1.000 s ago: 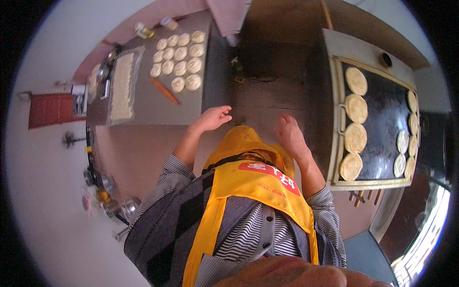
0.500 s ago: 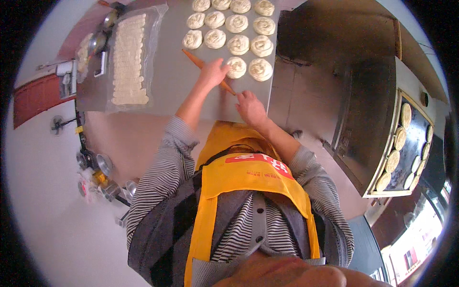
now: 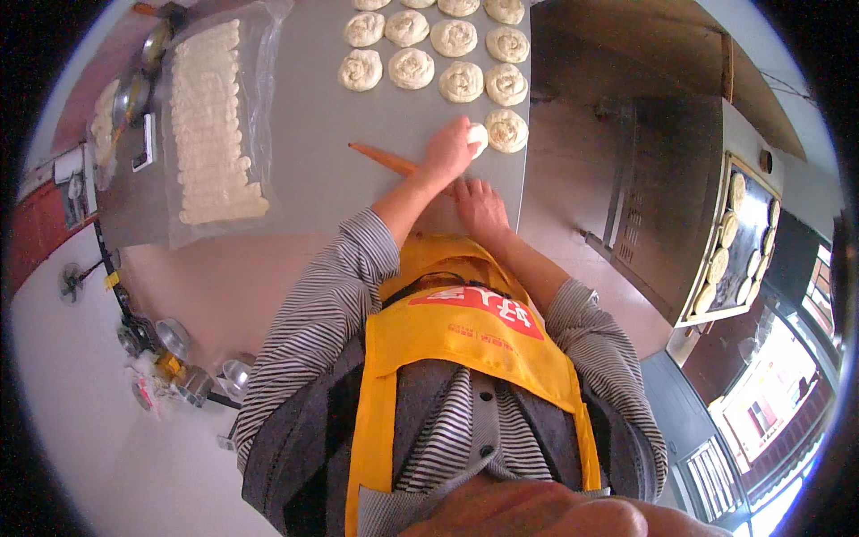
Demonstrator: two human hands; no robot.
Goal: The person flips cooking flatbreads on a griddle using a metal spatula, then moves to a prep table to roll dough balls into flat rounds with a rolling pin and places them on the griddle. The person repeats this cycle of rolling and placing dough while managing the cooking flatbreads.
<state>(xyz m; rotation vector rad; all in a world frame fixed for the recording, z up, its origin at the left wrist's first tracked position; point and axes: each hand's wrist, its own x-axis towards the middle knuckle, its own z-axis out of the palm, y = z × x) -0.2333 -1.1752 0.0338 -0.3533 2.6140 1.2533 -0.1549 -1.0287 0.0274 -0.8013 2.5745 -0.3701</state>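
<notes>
My left hand (image 3: 450, 150) is closed on the edge of a coiled dough round (image 3: 478, 139) near the table's front right corner, covering most of it. Under my left wrist lies a tapered wooden rolling pin (image 3: 383, 157), slanting across the steel table. The fingers of my right hand (image 3: 482, 208) are curled round the pin's near right end, by the front edge. Just right of the held piece sits another dough round (image 3: 506, 132). Farther back, several more coiled rounds (image 3: 411, 68) stand in rows.
On the left, a long sheet of joined dough strips (image 3: 208, 116) lies on clear plastic film. Beyond it are a phone (image 3: 143, 143) and metal bowls (image 3: 131, 97). Off to the right stands an oven-like cabinet with a dark griddle (image 3: 752, 210) bearing flat breads. Pots (image 3: 173, 338) are at the lower left.
My left hand has moved right from beside the dough round and closed on it. My right hand stays at the pin's end. The whole view has shifted slightly.
</notes>
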